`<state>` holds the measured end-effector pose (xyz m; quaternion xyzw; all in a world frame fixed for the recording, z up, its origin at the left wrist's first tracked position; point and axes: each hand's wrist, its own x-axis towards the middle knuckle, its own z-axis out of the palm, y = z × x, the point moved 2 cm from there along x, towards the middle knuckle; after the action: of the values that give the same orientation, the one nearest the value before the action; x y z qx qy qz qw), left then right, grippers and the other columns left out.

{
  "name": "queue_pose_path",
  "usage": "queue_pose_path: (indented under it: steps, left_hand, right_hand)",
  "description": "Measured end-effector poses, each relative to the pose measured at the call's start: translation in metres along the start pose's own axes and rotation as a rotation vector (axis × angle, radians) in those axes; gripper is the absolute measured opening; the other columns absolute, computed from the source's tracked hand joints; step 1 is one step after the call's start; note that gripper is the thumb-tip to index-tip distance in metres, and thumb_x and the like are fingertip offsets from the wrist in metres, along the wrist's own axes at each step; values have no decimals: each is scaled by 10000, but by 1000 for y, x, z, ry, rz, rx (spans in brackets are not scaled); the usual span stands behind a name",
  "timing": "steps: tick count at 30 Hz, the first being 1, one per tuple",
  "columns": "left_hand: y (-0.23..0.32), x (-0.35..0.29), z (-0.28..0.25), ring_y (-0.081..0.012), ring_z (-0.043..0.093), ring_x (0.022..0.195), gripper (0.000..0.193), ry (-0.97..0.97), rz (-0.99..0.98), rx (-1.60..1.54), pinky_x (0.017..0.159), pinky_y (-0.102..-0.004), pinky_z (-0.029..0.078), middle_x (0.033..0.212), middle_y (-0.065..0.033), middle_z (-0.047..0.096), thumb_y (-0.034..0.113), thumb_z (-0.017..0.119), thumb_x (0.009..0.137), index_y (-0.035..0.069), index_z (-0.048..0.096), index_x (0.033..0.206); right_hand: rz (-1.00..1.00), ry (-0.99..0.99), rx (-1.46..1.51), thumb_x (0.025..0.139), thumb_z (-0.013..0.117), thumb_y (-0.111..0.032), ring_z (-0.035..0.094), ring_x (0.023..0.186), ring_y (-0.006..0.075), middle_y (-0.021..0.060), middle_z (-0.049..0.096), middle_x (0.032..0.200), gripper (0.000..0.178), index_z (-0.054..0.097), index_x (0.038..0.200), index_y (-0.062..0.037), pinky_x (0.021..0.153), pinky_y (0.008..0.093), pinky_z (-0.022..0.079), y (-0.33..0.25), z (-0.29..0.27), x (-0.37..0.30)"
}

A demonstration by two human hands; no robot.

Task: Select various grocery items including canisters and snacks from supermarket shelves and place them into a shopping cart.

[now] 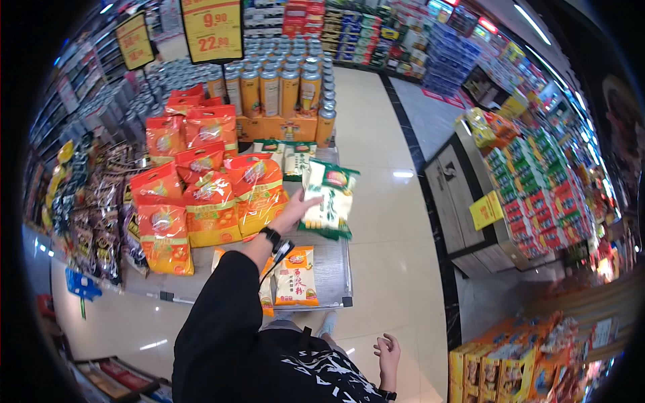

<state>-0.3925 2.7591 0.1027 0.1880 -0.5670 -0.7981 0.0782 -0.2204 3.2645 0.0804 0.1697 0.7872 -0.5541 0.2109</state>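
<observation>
My left hand is closed on the left edge of a white and green plastic bag, apparently of powder. It tilts over the right end of the display table; another green edge shows below it. Beyond it, similar green and white bags stand by the drink cans. Nearer me, orange and white bags lie at the table's front corner. My right hand hangs low at my right side, its fingers loosely bent and apart, with nothing in it.
Large orange-red bags fill the table's middle, with dark packets to the left. Orange cans are stacked behind, under yellow price signs. A counter of boxed goods stands across the tiled aisle. Yellow boxes are low right.
</observation>
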Motion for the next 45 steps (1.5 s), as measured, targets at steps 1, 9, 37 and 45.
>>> queue_pose_path:
  steps: [1, 9, 37, 45]
  left_hand:
    - [-26, 14, -28, -276, 679, 1091, 737, 278, 116, 338, 889, -382, 565, 1260, -220, 638, 359, 772, 867, -51, 423, 1370]
    - [-144, -145, 23, -241, 696, 871, 288, 201, 21, 743, 781, -366, 546, 943, -140, 718, 220, 672, 916, 22, 668, 1125]
    - [-430, -863, -27, -324, 685, 1096, 605, 1191, -697, 67, 935, -396, 543, 1180, -201, 707, 408, 748, 843, 53, 619, 1315]
    - [-431, -914, -53, -320, 697, 1061, 564, 1383, -681, -153, 921, -382, 545, 1130, -196, 722, 359, 741, 841, 25, 630, 1282]
  right_hand:
    - [-42, -39, -21, 925, 705, -261, 702, 897, 186, 92, 710, 1001, 441, 602, 1286, -31, 744, 307, 566, 10, -3, 17]
    - [-382, -579, -503, 878, 714, -219, 682, 828, 229, 155, 719, 968, 451, 625, 1281, -37, 724, 357, 549, 100, -27, 139]
    - [-764, -1859, -939, 931, 656, -281, 641, 807, 173, 128, 727, 867, 345, 693, 1046, 42, 749, 388, 520, 214, 341, -57]
    - [-820, -2367, -1482, 923, 573, -238, 698, 1002, 345, 145, 749, 1067, 292, 741, 1052, -37, 863, 435, 534, 241, 476, -235]
